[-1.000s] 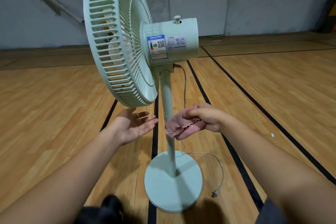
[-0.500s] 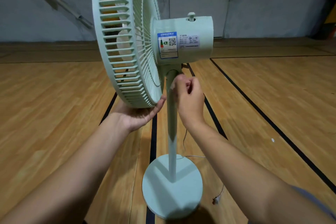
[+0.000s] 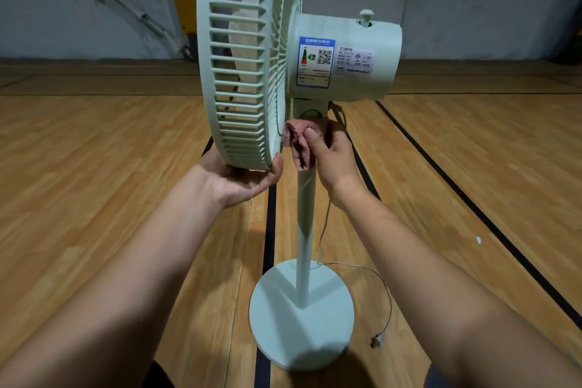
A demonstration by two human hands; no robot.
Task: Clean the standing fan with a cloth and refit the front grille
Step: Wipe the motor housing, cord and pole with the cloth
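Right hand (image 3: pixel 333 157) grips the cloth (image 3: pixel 302 142), bunched against the pole (image 3: pixel 306 230) top just under the motor housing (image 3: pixel 346 57). Left hand (image 3: pixel 248 179), palm up with fingers relaxed, cups the guard (image 3: pixel 239 72) at its bottom rim and steadies the head. Fan stands upright on the floor (image 3: pixel 94 167), cord (image 3: pixel 378 287) loose by the base (image 3: pixel 302 324). Recommended: wrap the cloth round the pole, draw it downward in one firm stroke, keep the left hand bracing so the fan does not rock, and stay off the cord

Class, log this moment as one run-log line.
left hand: cups grille rim | right hand: presses cloth on pole | plug: on floor
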